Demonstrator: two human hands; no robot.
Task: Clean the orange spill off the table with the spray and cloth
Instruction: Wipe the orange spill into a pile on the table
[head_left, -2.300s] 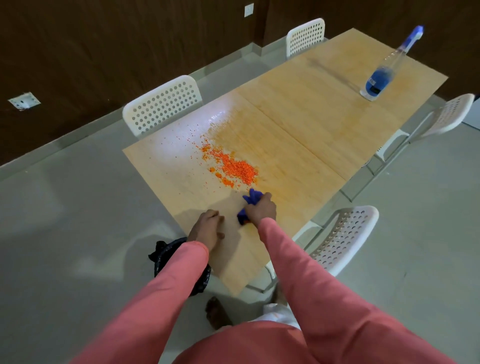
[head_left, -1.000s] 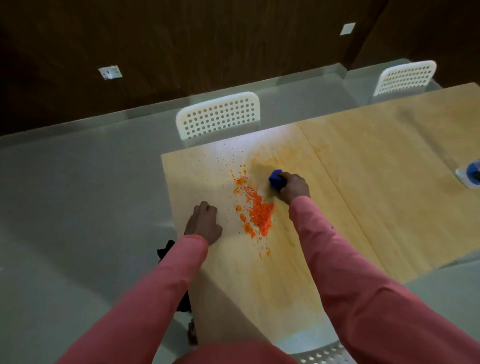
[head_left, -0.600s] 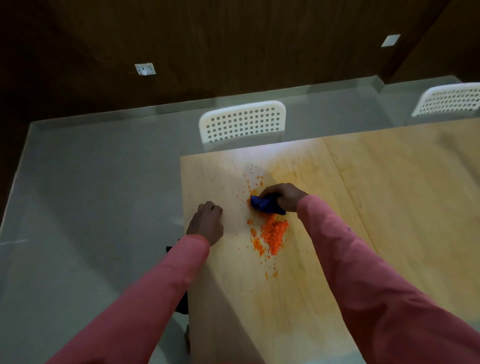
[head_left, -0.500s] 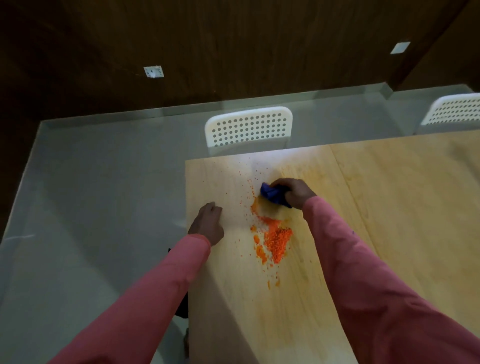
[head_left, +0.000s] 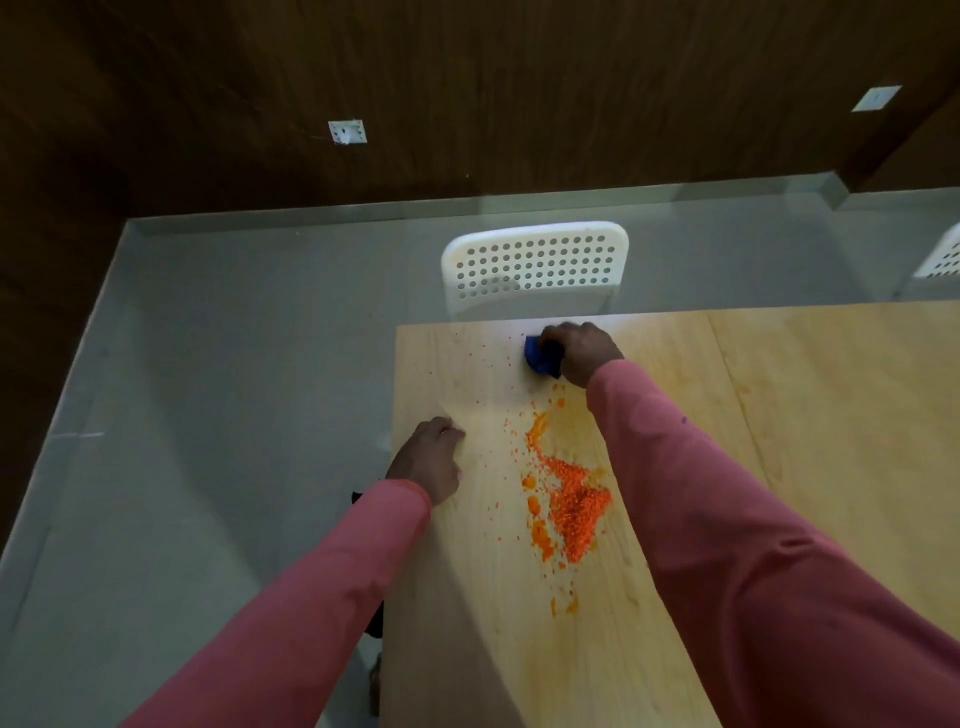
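The right hand is gripping a bunched blue cloth and pressing it on the desk near its far edge, just in front of the white chair; the left hand is resting on the desk's left edge, fingers loosely curled and gripping nothing; the orange spill is lying between the arms, nearer than the cloth. This looks like the wiping step; the next stroke calls for dragging the cloth back through the scattered grains toward the main heap. The spray is not showing.
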